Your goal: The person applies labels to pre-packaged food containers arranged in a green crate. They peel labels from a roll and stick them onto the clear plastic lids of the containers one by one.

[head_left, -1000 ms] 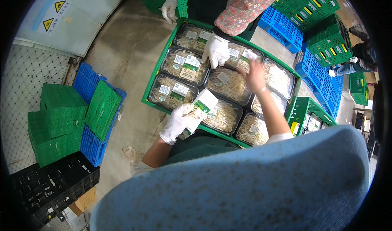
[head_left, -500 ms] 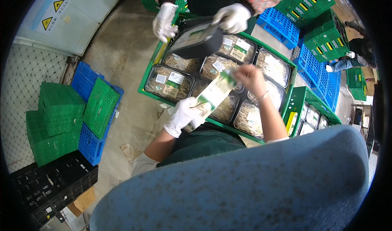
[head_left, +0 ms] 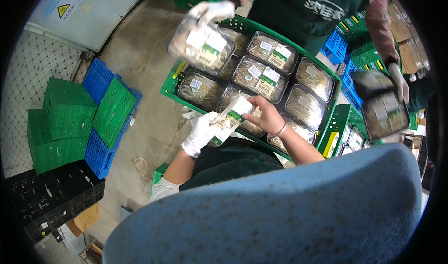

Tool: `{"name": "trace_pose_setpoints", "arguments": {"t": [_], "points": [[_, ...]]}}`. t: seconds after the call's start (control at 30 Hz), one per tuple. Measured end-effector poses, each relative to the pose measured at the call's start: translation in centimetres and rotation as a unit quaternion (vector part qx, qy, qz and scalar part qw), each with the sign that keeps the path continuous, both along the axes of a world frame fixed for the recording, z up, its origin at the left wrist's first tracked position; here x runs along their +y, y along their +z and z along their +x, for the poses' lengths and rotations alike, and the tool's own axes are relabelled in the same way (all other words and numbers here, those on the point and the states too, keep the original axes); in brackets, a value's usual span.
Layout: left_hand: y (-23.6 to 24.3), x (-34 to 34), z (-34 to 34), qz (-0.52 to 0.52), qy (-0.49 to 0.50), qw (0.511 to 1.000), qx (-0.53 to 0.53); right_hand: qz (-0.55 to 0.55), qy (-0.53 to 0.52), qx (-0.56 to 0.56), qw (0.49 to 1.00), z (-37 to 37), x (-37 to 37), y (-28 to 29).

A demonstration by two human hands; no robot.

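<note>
Together, gloved left hand [head_left: 201, 133] and bare right hand [head_left: 267, 117] pinch the label strip [head_left: 232, 118] between them.

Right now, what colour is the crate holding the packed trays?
Green crate, clearest in the head view.

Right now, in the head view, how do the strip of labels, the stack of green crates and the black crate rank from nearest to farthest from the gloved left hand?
1. Strip of labels: held in the left hand itself.
2. Stack of green crates: on the floor, off to the left.
3. Black crate: lower left corner, beyond the green stack.
</note>
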State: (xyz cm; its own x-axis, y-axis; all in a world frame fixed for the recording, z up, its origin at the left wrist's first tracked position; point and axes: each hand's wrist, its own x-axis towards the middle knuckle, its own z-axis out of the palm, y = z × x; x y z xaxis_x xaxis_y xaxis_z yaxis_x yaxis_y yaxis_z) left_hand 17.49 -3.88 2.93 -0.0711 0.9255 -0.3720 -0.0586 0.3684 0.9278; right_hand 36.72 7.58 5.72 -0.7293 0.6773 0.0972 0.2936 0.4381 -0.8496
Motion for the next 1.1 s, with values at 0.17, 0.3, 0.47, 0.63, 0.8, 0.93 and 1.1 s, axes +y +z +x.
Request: {"name": "trace_pose_setpoints", "arguments": {"t": [0.17, 0.3, 0.47, 0.63, 0.8, 0.93, 1.1], "points": [[2.2, 1.3, 0.8, 0.074, -0.008, 0.996, 0.045, -0.003, -0.039, -0.037, 0.999, 0.0, -3.5, 1.2], [2.2, 1.3, 1.9, 0.121, -0.026, 0.985, 0.12, 0.067, -0.054, 0.04, 0.995, 0.2, -2.0, 1.4], [2.3, -1.6, -0.8, -0.029, 0.009, 0.995, -0.094, 0.073, -0.171, -0.079, 0.979, 2.9, 3.9, 0.5], [0.2, -3.5, -2.9, -0.05, 0.045, 0.997, -0.03, 0.377, -0.113, -0.265, 0.88, 2.2, -1.0, -7.8], [0.8, -2.8, -1.1, -0.007, 0.01, 0.992, -0.125, 0.254, -0.138, -0.201, 0.936, 2.2, -1.4, -3.2], [1.0, -1.4, 1.1, 0.036, -0.079, 0.996, 0.019, -0.061, -0.042, 0.019, 0.997, 2.0, -4.4, 2.1], [2.9, 1.3, 5.7, 0.166, -0.027, 0.986, -0.013, -0.026, -0.115, -0.006, 0.993, 3.6, -7.4, 1.8]]}}
